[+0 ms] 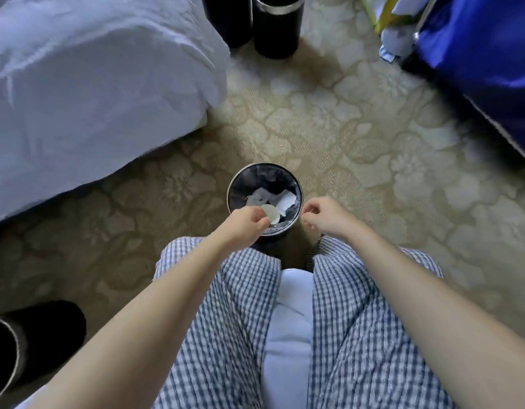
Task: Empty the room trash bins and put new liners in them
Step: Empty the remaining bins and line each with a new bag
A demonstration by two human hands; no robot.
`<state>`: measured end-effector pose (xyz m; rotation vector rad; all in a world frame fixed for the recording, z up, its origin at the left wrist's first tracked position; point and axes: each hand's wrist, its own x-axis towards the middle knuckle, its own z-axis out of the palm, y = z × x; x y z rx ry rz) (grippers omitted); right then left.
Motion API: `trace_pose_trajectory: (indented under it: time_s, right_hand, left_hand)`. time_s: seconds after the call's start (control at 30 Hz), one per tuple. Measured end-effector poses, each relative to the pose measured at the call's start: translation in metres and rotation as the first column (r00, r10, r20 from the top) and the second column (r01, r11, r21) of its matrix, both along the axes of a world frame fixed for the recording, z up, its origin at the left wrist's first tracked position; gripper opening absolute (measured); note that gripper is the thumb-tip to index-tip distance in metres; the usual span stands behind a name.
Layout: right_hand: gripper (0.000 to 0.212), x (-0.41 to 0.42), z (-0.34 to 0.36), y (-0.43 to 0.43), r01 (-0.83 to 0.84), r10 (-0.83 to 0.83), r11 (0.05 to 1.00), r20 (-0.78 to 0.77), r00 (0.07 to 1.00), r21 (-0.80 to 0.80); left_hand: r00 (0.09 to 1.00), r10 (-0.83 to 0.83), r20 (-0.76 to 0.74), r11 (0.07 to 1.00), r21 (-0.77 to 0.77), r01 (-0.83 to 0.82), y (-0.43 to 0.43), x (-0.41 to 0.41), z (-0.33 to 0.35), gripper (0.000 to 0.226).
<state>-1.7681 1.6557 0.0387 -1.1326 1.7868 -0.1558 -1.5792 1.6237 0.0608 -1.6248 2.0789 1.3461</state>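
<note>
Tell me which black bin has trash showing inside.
The bin between left hand and right hand, paper scraps inside; the pair by the bed show only sides.

the carpet was beige with a paler flower pattern. the trash bin was black with a silvery rim, its liner dark and glossy. the paper scraps inside were white, the round disc cream. the shorts were a blue-and-white check, the shirt pale blue-white. the bedding was white with a bluish cast. the two far bins were black, one with a silver band. the bag was vivid blue.
</note>
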Motion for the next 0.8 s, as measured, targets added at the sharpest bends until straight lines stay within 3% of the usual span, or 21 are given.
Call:
trace_pose_trajectory:
  time_s: [0.13, 0.33, 0.7, 0.8]
  right_hand:
    - [0.013, 0.004, 0.013, 0.036, 0.032, -0.035, 0.993, -0.024, 0.999, -0.113]
    - [0.007, 0.003, 0.024, 0.069, 0.014, -0.021, 0.989, -0.046, 0.999, -0.145]
    - [0.014, -0.018, -0.050, 0.023, 0.168, -0.169, 0.985, 0.026, 0.985, 0.025]
    - [0.012, -0.017, -0.069, -0.008, 0.191, -0.191, 0.981, 0.008, 0.982, 0.032]
  left_hand:
    - [0.991, 0.043, -0.125, 0.991, -0.122, -0.058, 0.035, 0.007, 0.002, 0.026]
    - [0.999, 0.017, -0.051, 0.987, -0.157, -0.025, 0.061, 0.019, 0.003, 0.026]
    - [0.970, 0.233, 0.066, 0.969, -0.097, -0.226, 0.014, 0.005, -0.076, 0.033]
    - [0.940, 0.322, 0.109, 0.947, -0.050, -0.318, -0.001, 0.006, -0.105, 0.044]
